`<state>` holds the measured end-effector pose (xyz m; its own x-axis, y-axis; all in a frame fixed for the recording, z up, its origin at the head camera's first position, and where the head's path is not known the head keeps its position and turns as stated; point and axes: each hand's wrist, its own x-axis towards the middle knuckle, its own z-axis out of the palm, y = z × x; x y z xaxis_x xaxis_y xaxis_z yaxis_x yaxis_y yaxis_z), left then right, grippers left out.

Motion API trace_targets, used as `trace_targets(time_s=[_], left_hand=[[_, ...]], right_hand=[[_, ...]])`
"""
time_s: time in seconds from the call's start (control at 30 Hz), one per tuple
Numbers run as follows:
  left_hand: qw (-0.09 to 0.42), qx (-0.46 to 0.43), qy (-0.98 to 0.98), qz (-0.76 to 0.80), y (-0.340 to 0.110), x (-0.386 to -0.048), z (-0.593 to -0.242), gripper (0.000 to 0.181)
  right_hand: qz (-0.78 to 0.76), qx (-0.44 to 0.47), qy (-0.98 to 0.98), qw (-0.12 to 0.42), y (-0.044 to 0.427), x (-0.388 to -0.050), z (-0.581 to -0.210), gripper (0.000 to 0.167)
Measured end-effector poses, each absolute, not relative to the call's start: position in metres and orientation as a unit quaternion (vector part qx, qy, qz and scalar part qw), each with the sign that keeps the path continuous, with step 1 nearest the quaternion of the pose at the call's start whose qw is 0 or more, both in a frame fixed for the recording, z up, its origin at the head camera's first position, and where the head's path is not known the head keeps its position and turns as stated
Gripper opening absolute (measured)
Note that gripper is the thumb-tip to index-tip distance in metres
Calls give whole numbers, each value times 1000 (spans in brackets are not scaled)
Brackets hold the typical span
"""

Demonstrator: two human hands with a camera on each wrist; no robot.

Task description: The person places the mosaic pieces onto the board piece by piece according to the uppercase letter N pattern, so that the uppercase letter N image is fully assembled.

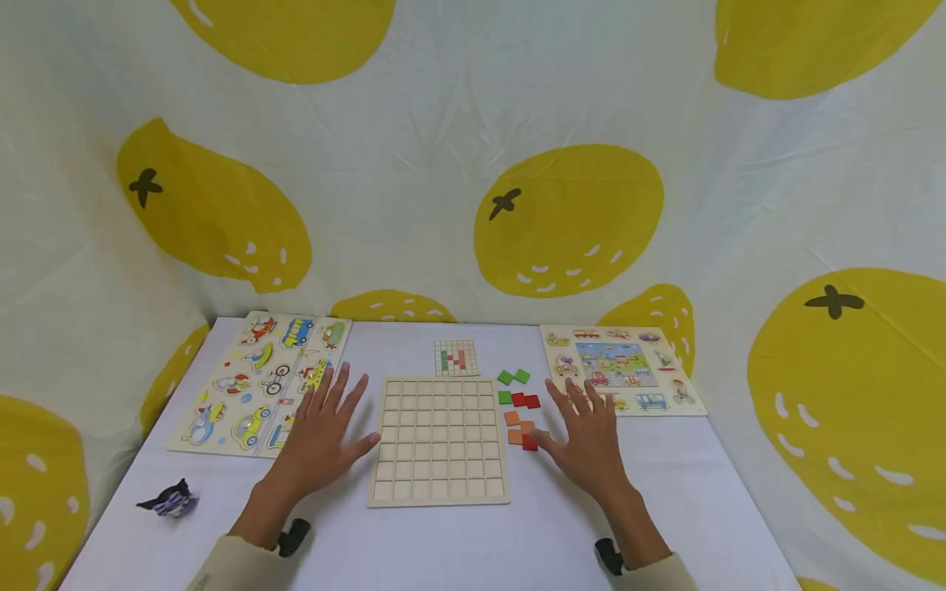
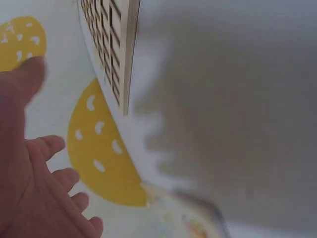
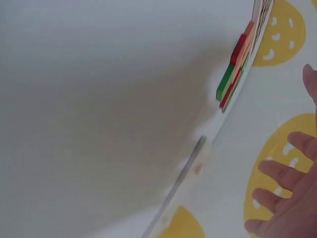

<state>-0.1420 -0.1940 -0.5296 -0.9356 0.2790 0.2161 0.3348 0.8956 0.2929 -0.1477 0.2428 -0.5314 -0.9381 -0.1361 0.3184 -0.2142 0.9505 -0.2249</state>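
Observation:
A wooden grid board (image 1: 441, 442) with square recesses lies on the white table between the two hands. My left hand (image 1: 322, 432) hovers at its left side, fingers spread, holding nothing. On the other side my right hand (image 1: 589, 443) is held with fingers apart above the loose coloured tiles, also holding nothing. Those tiles include green tiles (image 1: 505, 377), red tiles (image 1: 525, 400) and orange tiles (image 1: 513, 419), lying right of the board. The right thumb and hand partly hide the nearest ones. Behind the board lies a small pattern card (image 1: 456, 358) with green and red squares.
A vehicle picture puzzle board (image 1: 254, 386) lies at the left, partly behind the left hand. Another puzzle board (image 1: 617, 365) is at the back right. A dark and purple crumpled item (image 1: 172, 499) sits at the front left. A lemon-print cloth (image 1: 414, 189) hangs behind the table.

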Motion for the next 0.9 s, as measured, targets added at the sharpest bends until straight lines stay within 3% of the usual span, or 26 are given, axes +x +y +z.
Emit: trace_targets(time_s=[0.2, 0.43, 0.9], left_hand=[[34, -192, -957, -214, -183, -133, -549, 89], [-54, -168, -954, -244, -177, -127, -558, 89], [-60, -157, -950, -264, -173, -119, -556, 84]], right_hand=[[205, 121, -959, 157, 225, -157, -537, 69], [266, 97, -954, 99, 211, -174, -542, 55], [278, 59, -959, 23, 195, -206, -536, 42]])
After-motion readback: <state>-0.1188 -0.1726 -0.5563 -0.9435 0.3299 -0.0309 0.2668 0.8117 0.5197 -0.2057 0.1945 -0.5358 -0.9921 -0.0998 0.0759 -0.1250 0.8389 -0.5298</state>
